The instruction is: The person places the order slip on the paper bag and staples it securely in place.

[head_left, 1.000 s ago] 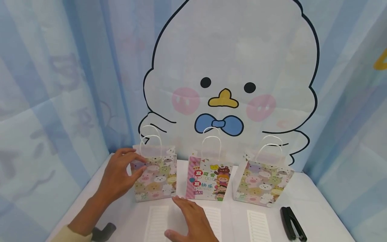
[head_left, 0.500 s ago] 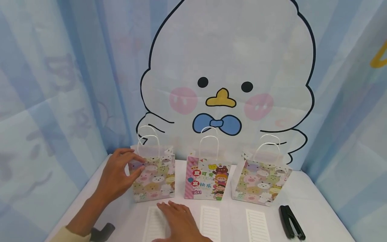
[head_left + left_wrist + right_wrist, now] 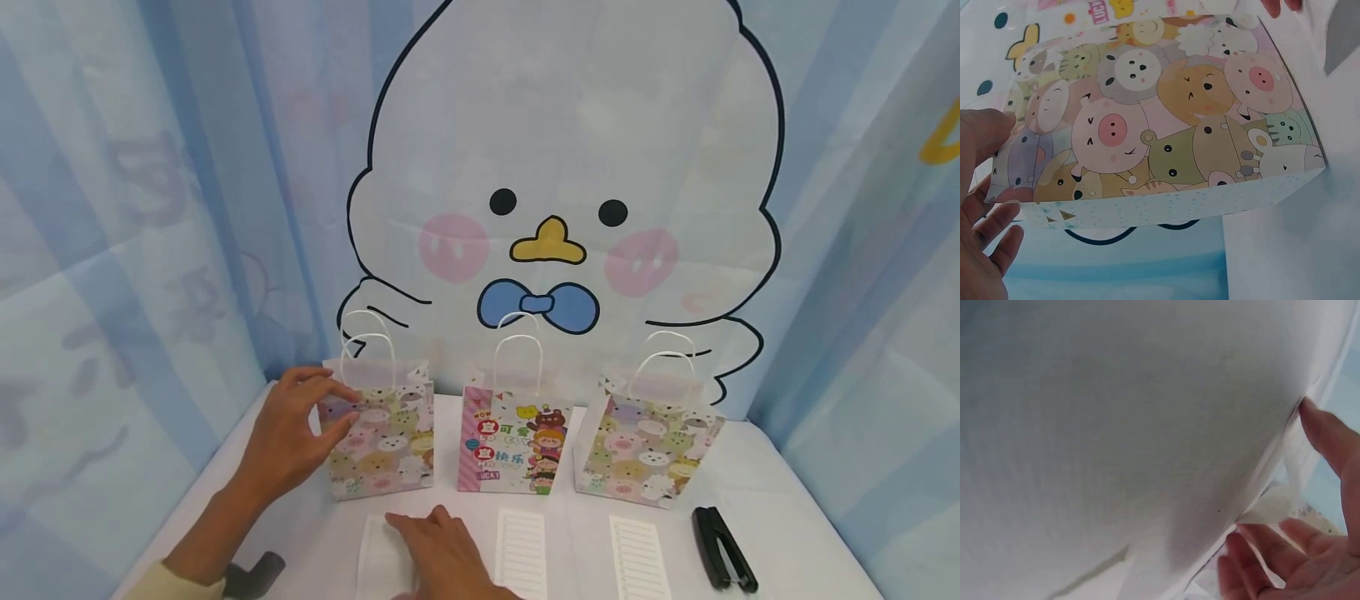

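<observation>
In the head view my left hand [image 3: 288, 429] is at the upper left corner of the left paper bag [image 3: 386, 446], printed with animal faces. The left wrist view shows my left thumb against the printed front of this bag [image 3: 1179, 119] and the other fingers round its side. My right hand [image 3: 446, 554] lies low over the left white sheet [image 3: 378, 546], index finger extended at its top. In the right wrist view my right hand [image 3: 1297, 550] has thumb and fingers apart at a white edge; whether the sheet is pinched, I cannot tell.
A pink-and-white bag [image 3: 517, 442] and another animal-print bag [image 3: 648, 450] stand to the right. Two lined sheets [image 3: 521, 550] [image 3: 637, 558] lie before them, with a black stapler [image 3: 723, 550] at the far right. A dark grey object [image 3: 258, 575] shows beside my left wrist.
My right hand has moved left from between the left and middle sheets onto the left sheet, which now looks plainer. My left hand has stayed at the left bag.
</observation>
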Demonstrator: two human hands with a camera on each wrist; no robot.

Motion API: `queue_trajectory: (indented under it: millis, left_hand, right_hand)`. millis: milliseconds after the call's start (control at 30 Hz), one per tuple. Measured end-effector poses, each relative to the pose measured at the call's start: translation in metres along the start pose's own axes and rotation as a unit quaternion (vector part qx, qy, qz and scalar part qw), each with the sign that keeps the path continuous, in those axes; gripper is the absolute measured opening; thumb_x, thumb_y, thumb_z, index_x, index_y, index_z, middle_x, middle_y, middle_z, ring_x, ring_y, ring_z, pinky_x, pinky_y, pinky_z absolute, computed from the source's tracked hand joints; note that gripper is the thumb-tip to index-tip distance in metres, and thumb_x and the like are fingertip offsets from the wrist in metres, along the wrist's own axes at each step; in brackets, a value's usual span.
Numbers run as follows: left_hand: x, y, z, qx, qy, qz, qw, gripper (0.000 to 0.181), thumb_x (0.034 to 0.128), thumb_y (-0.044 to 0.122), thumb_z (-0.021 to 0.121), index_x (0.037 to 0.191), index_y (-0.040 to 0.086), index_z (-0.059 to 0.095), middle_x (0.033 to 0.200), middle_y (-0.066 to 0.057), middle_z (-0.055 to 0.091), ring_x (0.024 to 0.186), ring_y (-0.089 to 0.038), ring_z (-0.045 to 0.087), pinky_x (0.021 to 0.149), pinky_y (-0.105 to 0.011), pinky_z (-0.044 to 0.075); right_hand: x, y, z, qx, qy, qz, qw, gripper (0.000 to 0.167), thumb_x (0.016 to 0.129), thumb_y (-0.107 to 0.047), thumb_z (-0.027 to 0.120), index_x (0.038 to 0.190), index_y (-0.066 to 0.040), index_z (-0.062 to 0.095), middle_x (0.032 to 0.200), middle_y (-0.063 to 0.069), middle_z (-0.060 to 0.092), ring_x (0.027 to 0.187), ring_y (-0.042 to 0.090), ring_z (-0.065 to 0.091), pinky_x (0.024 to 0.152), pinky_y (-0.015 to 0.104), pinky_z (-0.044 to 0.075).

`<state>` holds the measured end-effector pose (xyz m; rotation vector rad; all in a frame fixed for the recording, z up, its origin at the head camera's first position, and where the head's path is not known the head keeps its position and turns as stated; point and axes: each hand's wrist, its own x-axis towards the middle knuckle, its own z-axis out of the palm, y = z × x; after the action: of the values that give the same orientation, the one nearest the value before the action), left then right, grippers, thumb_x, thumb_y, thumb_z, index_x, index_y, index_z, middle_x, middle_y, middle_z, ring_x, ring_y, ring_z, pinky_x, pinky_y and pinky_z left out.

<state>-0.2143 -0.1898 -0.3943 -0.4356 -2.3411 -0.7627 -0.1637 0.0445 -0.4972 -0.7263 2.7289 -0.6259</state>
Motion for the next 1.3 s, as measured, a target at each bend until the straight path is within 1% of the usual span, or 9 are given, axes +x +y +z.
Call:
queue_trajectory:
  millis: [100, 200, 300, 467, 667, 867, 1033, 1200, 1300]
  left_hand:
    - [0.000, 0.000, 0.001, 0.001, 0.001, 0.003, 1.0000, 0.023, 0.0818, 0.008, 0.090, 0.101, 0.014, 0.079, 0.106, -0.009, 0.078, 0.125, -0.037, 0.059, 0.100, -0.068, 0.052]
    - [0.000, -0.001, 0.002, 0.003, 0.001, 0.005, 1.0000, 0.023, 0.0815, 0.008, 0.091, 0.101, 0.015, 0.079, 0.108, -0.009, 0.079, 0.124, -0.037, 0.059, 0.100, -0.068, 0.052]
    - [0.000, -0.001, 0.002, 0.005, 0.001, 0.005, 1.0000, 0.023, 0.0814, 0.008, 0.091, 0.100, 0.015, 0.079, 0.109, -0.009, 0.079, 0.124, -0.037, 0.059, 0.100, -0.069, 0.052]
    - [0.000, 0.000, 0.001, 0.009, -0.003, 0.000, 1.0000, 0.023, 0.0821, 0.009, 0.090, 0.101, 0.015, 0.079, 0.109, -0.010, 0.078, 0.125, -0.038, 0.059, 0.100, -0.070, 0.051]
    - [0.000, 0.000, 0.000, 0.012, -0.007, -0.007, 0.9999, 0.023, 0.0827, 0.009, 0.090, 0.102, 0.015, 0.079, 0.113, -0.011, 0.078, 0.126, -0.038, 0.058, 0.102, -0.071, 0.050]
    - [0.001, 0.000, 0.000, 0.012, -0.010, -0.009, 0.9998, 0.023, 0.0834, 0.009, 0.089, 0.102, 0.016, 0.079, 0.114, -0.011, 0.078, 0.127, -0.038, 0.058, 0.103, -0.071, 0.049]
    - [0.001, 0.001, -0.001, 0.010, -0.011, -0.010, 0.9998, 0.023, 0.0836, 0.010, 0.089, 0.103, 0.016, 0.079, 0.117, -0.012, 0.077, 0.126, -0.038, 0.058, 0.103, -0.071, 0.050]
    - [0.001, 0.002, -0.001, 0.009, -0.013, -0.008, 0.9998, 0.023, 0.0832, 0.009, 0.089, 0.103, 0.015, 0.079, 0.116, -0.012, 0.077, 0.126, -0.039, 0.058, 0.103, -0.072, 0.049]
    - [0.001, 0.002, -0.001, 0.010, -0.015, -0.009, 0.9998, 0.023, 0.0832, 0.009, 0.090, 0.102, 0.015, 0.079, 0.115, -0.013, 0.077, 0.126, -0.040, 0.059, 0.102, -0.072, 0.049]
  right_hand:
    - [-0.003, -0.002, -0.001, 0.080, 0.006, 0.007, 0.9967, 0.086, 0.077, -0.032, 0.097, 0.151, -0.042, 0.053, 0.135, -0.018, 0.066, 0.109, 0.003, 0.051, 0.101, 0.033, 0.052]
    - [-0.005, 0.000, 0.000, 0.129, 0.019, -0.016, 0.9913, 0.085, 0.079, -0.017, 0.095, 0.150, -0.041, 0.054, 0.147, -0.010, 0.059, 0.119, 0.007, 0.058, 0.108, 0.041, 0.054]
    - [-0.004, 0.003, 0.000, 0.161, 0.032, -0.034, 0.9858, 0.081, 0.079, -0.006, 0.093, 0.146, -0.038, 0.059, 0.154, 0.001, 0.050, 0.108, 0.007, 0.059, 0.098, 0.033, 0.057]
    - [-0.004, 0.005, -0.002, 0.184, 0.081, -0.031, 0.9792, 0.071, 0.074, 0.006, 0.088, 0.132, -0.031, 0.071, 0.162, 0.017, 0.038, 0.083, -0.001, 0.052, 0.080, 0.023, 0.050]
    - [-0.004, 0.006, -0.004, 0.222, 0.110, -0.006, 0.9689, 0.065, 0.068, 0.012, 0.084, 0.121, -0.025, 0.078, 0.160, 0.025, 0.040, 0.069, -0.002, 0.052, 0.068, 0.019, 0.047]
    - [-0.006, 0.009, -0.006, 0.254, 0.131, -0.026, 0.9579, 0.055, 0.071, 0.013, 0.081, 0.113, -0.022, 0.081, 0.129, 0.008, 0.067, 0.071, -0.004, 0.053, 0.070, 0.018, 0.051]
    - [-0.007, 0.007, -0.009, 0.304, 0.141, -0.028, 0.9418, 0.050, 0.072, 0.017, 0.080, 0.109, -0.017, 0.083, 0.100, -0.009, 0.070, 0.072, -0.003, 0.056, 0.064, 0.017, 0.051]
    - [-0.007, 0.004, -0.013, 0.360, 0.137, -0.021, 0.9228, 0.049, 0.073, 0.015, 0.079, 0.112, -0.014, 0.083, 0.095, -0.008, 0.072, 0.077, -0.001, 0.061, 0.068, 0.018, 0.054]
    - [-0.005, 0.003, -0.017, 0.384, 0.132, -0.023, 0.9136, 0.043, 0.077, 0.007, 0.082, 0.114, -0.014, 0.083, 0.103, -0.006, 0.075, 0.084, 0.000, 0.064, 0.076, 0.018, 0.056]
